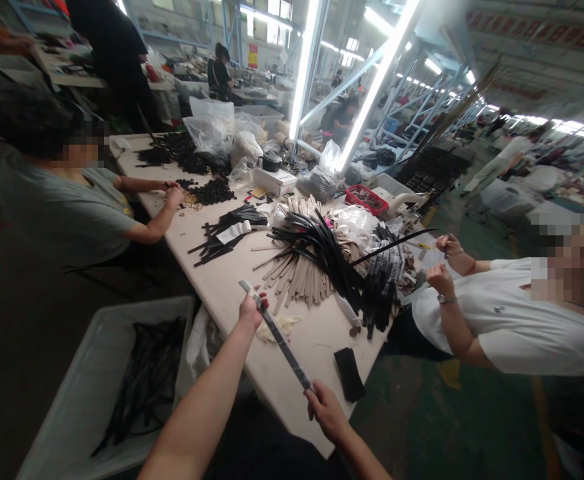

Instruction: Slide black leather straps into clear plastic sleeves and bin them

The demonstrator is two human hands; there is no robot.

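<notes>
A long flat dark strap (283, 343) with a greyish sheen runs slantwise between my two hands, over the near part of the table. My left hand (253, 310) grips it close to its far, paler end. Lower down, my right hand (326, 408) pinches its near end. Just beyond my left hand fan out beige strips (299, 277) with a bundle of black straps (322, 243) lying across them. A crumpled pale yellowish piece (281, 328) lies beside the strap on the table.
A black phone-like slab (349, 375) lies near the table edge (317, 437). At left stands a white bin (72, 393) holding black straps. One co-worker (72, 200) sits at left by small black parts; another (472, 300) at right holds a black strap.
</notes>
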